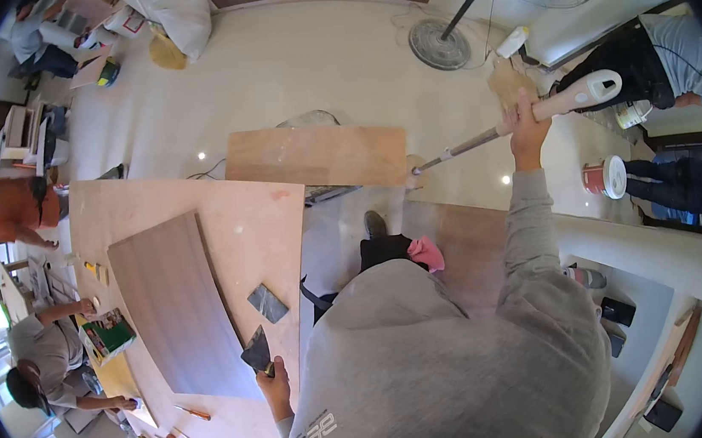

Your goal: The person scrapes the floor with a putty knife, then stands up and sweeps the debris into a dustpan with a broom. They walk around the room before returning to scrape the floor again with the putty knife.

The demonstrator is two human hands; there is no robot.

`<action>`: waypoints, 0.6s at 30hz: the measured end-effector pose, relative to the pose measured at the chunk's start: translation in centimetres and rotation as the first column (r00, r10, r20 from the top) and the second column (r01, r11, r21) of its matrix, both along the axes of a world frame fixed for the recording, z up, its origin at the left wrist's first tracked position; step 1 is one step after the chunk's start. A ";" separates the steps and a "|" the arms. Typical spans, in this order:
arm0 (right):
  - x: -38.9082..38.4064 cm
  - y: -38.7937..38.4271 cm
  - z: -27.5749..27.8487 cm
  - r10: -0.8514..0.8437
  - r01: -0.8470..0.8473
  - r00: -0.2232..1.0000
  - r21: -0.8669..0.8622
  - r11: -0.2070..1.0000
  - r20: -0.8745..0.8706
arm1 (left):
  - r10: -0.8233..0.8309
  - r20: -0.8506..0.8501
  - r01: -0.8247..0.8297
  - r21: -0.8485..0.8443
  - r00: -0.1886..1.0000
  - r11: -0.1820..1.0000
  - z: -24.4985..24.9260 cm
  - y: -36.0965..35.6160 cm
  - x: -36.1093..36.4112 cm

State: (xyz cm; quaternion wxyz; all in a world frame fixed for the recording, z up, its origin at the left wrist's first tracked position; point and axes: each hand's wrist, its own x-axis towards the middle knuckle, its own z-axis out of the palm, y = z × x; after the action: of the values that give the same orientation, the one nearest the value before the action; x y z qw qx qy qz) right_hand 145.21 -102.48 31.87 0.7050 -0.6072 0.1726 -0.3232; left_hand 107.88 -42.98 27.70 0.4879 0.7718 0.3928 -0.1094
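My left hand (pixel 275 387) is closed around the handle of a putty knife (pixel 255 350), its broad dark blade above the near edge of the wooden worktable (pixel 265 215). Close to that blade lies a dark grey flat block (pixel 267 304). A brown wood-grain panel (pixel 174 310) rests on the table to the left. My right hand (pixel 527 126), arm stretched forward, grips a long pole (pixel 469 142). The pole has a pale end grip with a hanging hole; what its lower end carries I cannot make out.
A plywood board (pixel 317 156) lies beyond the table. A pedestal fan (pixel 440 44) stands ahead, and a red-and-white bucket (pixel 604 178) is to the right. An orange-handled screwdriver (pixel 193 412) and a green box (pixel 108 333) are on the table. Other people work at both sides.
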 end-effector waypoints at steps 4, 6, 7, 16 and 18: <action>1.1 -2.2 -1.7 0.022 -0.024 0.997 -0.032 0.999 -0.068 | 0.119 -0.019 -0.121 -0.099 0.993 0.988 0.2 0.0 1.0; 0.9 -3.2 -2.6 -0.090 0.048 0.972 -0.193 0.980 -0.219 | 0.117 -0.018 -0.119 -0.101 0.993 0.988 0.2 0.2 1.8; 0.7 -3.7 -3.1 -0.091 0.045 0.970 -0.201 0.979 -0.226 | 0.119 -0.007 -0.119 -0.100 0.993 0.988 0.2 0.3 2.2; -0.9 -6.3 0.1 -0.209 0.087 0.943 -0.415 0.906 -0.257 | -0.079 0.161 0.091 -0.068 0.984 0.994 -2.9 2.3 14.9; -0.8 -6.6 1.1 -0.260 0.170 0.946 -0.390 0.905 -0.192 | -0.156 0.164 0.162 -0.026 0.974 0.986 -1.4 1.8 19.5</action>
State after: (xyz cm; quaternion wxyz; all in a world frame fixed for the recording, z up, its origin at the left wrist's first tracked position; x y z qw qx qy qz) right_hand 144.37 -109.07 33.01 0.5122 -0.7401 0.2590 -0.3504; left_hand 127.35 -41.18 26.31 0.5227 0.7974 0.2869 -0.0928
